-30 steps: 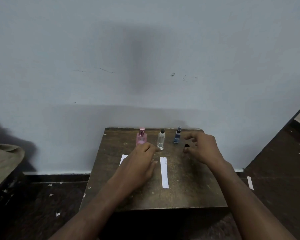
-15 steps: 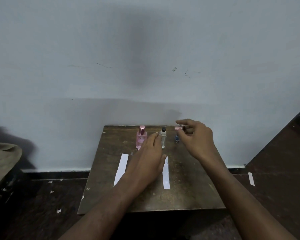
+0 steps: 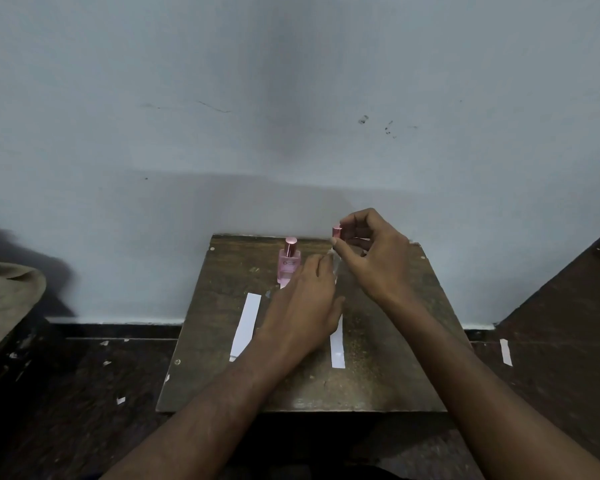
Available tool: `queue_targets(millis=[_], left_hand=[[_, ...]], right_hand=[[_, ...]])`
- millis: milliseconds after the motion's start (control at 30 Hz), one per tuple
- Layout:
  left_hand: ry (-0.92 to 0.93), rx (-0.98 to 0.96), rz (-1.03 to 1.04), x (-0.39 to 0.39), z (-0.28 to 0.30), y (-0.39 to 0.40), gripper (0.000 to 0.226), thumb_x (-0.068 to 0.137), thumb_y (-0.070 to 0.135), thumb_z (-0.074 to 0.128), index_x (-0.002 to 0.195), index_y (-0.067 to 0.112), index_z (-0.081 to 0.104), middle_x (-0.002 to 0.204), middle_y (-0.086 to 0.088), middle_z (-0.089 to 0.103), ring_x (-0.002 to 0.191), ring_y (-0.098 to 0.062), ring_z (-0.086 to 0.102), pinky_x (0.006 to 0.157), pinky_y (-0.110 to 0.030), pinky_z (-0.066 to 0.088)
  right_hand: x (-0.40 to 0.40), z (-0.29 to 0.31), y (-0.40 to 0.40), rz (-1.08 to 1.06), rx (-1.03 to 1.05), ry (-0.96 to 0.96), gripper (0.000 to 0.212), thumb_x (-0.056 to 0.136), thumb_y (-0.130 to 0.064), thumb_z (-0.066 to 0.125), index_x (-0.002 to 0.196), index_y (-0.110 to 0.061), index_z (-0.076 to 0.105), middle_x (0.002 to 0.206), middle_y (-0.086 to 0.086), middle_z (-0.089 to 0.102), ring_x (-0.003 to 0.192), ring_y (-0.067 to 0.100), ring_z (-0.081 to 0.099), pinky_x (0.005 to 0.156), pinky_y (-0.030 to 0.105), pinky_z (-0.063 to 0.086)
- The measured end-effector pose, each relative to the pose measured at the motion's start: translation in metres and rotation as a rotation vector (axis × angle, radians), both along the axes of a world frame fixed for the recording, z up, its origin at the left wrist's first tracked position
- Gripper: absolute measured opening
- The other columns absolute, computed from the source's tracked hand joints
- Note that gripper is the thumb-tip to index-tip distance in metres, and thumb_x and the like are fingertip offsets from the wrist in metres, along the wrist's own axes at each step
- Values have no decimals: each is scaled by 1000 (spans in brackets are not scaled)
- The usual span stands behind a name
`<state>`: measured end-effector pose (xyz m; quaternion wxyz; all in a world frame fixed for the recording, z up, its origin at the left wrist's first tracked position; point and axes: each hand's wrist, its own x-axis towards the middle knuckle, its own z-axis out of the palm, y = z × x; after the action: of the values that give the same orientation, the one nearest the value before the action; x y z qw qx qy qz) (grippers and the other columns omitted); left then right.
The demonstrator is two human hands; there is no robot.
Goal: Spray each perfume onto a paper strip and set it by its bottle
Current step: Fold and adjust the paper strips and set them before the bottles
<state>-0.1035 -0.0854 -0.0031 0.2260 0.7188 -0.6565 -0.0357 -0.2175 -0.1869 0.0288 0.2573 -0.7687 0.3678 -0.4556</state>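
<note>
A pink perfume bottle with a pink cap stands at the back of the small wooden table. My right hand is raised and pinches a small pink cap just above the clear bottle. Only a sliver of that bottle shows. My left hand reaches over the table with its fingertips against the clear bottle. The blue bottle is hidden behind my right hand. One white paper strip lies left of my left hand, and a second strip lies partly under it.
The table stands against a pale wall. A dark floor with several paper scraps surrounds it, including a white strip on the right. A beige cloth-covered object sits at the far left.
My right hand has risen from the table's right side to above the clear bottle and now pinches a pink cap. My left hand has slid forward to the clear bottle, uncovering the left strip.
</note>
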Motion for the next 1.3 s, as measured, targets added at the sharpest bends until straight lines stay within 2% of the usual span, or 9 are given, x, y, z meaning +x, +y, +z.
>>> queue_targets(millis=[200, 467, 600, 667, 767, 900, 1000, 1100, 1300], left_hand=[[6, -6, -6, 3, 2, 3, 71, 102, 41, 61, 161, 15, 32, 153, -3, 46, 134, -22, 53, 94, -44, 59], [-16, 49, -6, 16, 4, 11, 41, 99, 37, 65, 137, 21, 58, 131, -1, 59, 116, -24, 63, 86, -42, 59], [-46, 73, -30, 17, 3, 18, 30, 96, 36, 69, 125, 29, 65, 120, 5, 69, 107, -20, 69, 80, -36, 58], [-51, 79, -32, 16, 3, 20, 27, 95, 36, 69, 121, 32, 66, 117, 6, 69, 106, -20, 69, 78, -36, 56], [-80, 90, -34, 9, 1, 23, 31, 95, 38, 68, 126, 34, 66, 124, 7, 68, 113, -22, 67, 84, -38, 55], [-146, 111, -21, -2, -1, 25, 37, 99, 42, 65, 135, 33, 64, 138, 7, 61, 119, -21, 65, 96, -42, 53], [-174, 101, -4, -5, -2, 22, 39, 100, 43, 62, 137, 33, 63, 139, 7, 61, 119, -21, 66, 94, -43, 53], [-188, 129, 22, -3, -4, 18, 40, 100, 43, 60, 138, 32, 61, 135, 4, 64, 115, -25, 68, 89, -43, 55], [-178, 151, 71, 3, -4, -1, 40, 100, 43, 60, 138, 31, 60, 129, 0, 67, 109, -26, 70, 85, -46, 61]], right_hand=[[-6, -8, 1, 21, -33, 108, 23, 86, -13, 85, 104, -16, 71, 93, -9, 76, 90, -2, 73, 78, 6, 53], [-10, -4, 8, -8, -7, 206, 26, 89, -18, 83, 108, -19, 66, 89, -9, 74, 84, -1, 71, 71, 4, 48], [-9, -11, 1, 16, 14, 239, 47, 86, -23, 86, 124, -24, 58, 96, -8, 75, 86, 1, 72, 77, 20, 59], [-11, -16, -2, 28, 20, 301, 58, 85, -24, 88, 133, -22, 56, 102, -12, 72, 86, -5, 68, 76, 8, 51], [-10, -21, -2, 60, 21, 353, 56, 87, -14, 85, 134, -18, 56, 107, -9, 74, 82, -11, 62, 73, -1, 47], [-10, -17, -1, 28, -12, 296, 53, 88, -8, 83, 133, -19, 57, 109, -3, 77, 85, 2, 69, 81, 20, 60], [-13, -5, -1, -22, -17, 201, 51, 89, -9, 83, 132, -17, 58, 102, -4, 74, 80, 3, 68, 75, 8, 53], [-18, 2, 3, -53, -19, 165, 50, 88, -9, 84, 131, -17, 61, 94, -12, 67, 74, -9, 63, 70, -1, 45], [-24, 4, 3, -53, 2, 185, 49, 87, -5, 84, 128, -16, 61, 97, -7, 72, 77, -10, 62, 69, -3, 45]])
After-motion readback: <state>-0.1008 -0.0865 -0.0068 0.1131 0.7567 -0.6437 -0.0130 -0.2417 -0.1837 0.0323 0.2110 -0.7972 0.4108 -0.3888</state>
